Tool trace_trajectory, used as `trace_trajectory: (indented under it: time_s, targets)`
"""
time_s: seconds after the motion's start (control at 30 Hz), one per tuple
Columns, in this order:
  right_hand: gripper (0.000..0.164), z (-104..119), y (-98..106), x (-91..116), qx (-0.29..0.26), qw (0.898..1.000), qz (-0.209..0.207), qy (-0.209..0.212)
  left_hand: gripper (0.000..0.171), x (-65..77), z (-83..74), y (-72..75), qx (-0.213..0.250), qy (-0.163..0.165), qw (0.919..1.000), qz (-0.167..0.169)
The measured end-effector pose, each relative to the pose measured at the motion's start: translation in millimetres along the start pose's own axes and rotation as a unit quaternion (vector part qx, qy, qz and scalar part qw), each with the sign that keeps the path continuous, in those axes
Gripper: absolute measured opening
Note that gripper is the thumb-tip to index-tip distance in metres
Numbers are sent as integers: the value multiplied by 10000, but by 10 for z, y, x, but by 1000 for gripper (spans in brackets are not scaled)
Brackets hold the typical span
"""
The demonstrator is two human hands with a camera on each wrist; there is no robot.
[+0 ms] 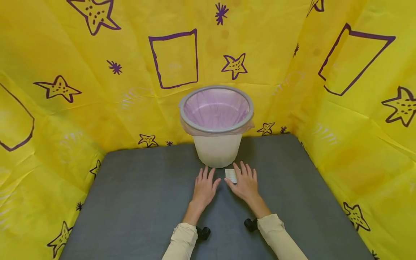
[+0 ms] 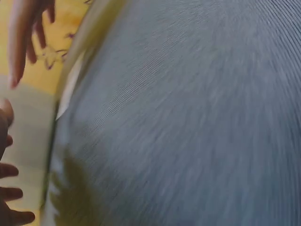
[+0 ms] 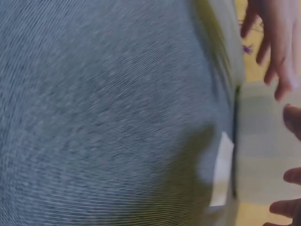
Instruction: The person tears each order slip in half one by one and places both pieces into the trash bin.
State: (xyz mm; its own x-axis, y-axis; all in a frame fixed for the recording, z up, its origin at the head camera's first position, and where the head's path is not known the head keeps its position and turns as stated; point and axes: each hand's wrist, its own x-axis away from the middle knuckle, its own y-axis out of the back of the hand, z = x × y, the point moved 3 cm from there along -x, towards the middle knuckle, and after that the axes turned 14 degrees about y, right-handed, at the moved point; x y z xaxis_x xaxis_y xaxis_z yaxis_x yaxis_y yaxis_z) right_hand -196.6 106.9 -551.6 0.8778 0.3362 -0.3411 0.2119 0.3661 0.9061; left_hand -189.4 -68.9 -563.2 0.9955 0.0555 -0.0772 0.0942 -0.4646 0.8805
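Both hands hover with spread fingers over the grey table, palms down, holding nothing. My left hand [image 1: 204, 186] is in front of the bin's base, its fingertips close to it in the head view. Beside it, my right hand [image 1: 246, 183] partly covers a small white slip of paper [image 1: 230, 175] lying on the table; whether it touches the slip I cannot tell. The white bin [image 1: 217, 150] stands upright just beyond, with a grey rim and a pinkish liner folded over the edge. In the right wrist view the slip [image 3: 221, 172] lies near the bin wall [image 3: 258, 141].
The dark grey tabletop [image 1: 139, 202] stretches to both sides of the arms. Yellow cloth walls [image 1: 276, 43] with purple drawn stars and frames enclose the back and sides. The bin stands near the back wall. Black wrist devices [image 1: 203, 233] sit under the cream sleeves [image 1: 182, 240].
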Motion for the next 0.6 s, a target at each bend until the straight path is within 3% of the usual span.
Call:
trace_trajectory:
  time_s: [0.1,0.2,0.37,0.47,0.6]
  targets:
    - [72,-51,-91,5,125,9998,173,-21,44,-31,-137,-170,-127,-469,9987,-134]
    - [68,-96,-192,44,64,9975,693,-98,38,-35,-237,-347,-430,-776,9959,-148]
    - [62,-124,-294,150,-58,9865,1628,-159,40,42,-315,-514,-1013,-852,9912,100]
    - [60,-113,-271,155,-8,9875,1574,-101,39,40,-342,-519,-1057,-873,9905,-59]
    - [47,-74,-209,119,126,9942,1056,150,36,-47,-396,-501,-965,-1124,9870,-626]
